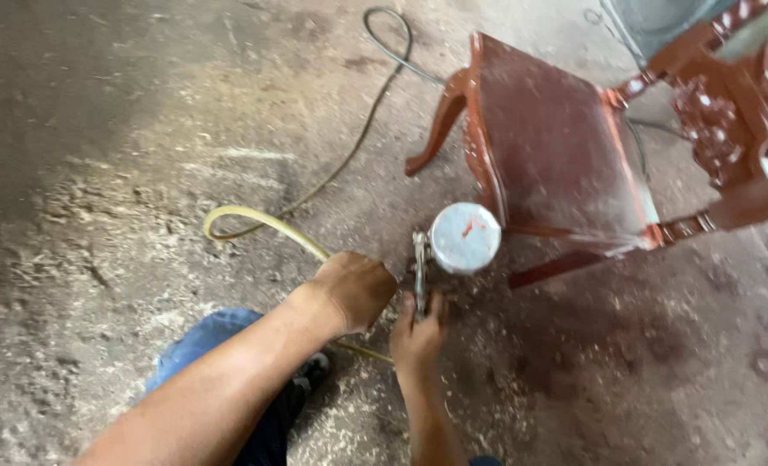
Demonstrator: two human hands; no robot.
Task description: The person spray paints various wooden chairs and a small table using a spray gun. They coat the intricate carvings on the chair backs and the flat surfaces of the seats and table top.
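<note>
1. We see a spray gun (440,259) held low over the floor (125,173), just beside the front edge of the overturned chair (556,155). Its round metal cup (465,238), grey with a red smear, sits on top.
2. Right hand (418,332): grip closed around the gun's handle from below, directly under the cup.
3. Left hand (355,289): just left of the gun, knuckles up, fingers curled under. We cannot tell whether they clasp the gun's base or the hose (267,226).
4. Handling, as we judge it: the gun is rigid metal, and the cup makes it top-heavy if it is filled. The handle is the sound place to hold. Paint residue may leave surfaces slick.
5. The yellowish hose is pliant and loops away from the gun across the floor. A thinner dark cable (358,138) curves beyond it toward the chair.
6. The chair is hard wood with a glossy red-brown coat, a curved leg (440,121) and carved backrest; fresh finish would mar easily.
7. The floor is rough concrete, gritty with pale dust.
</note>
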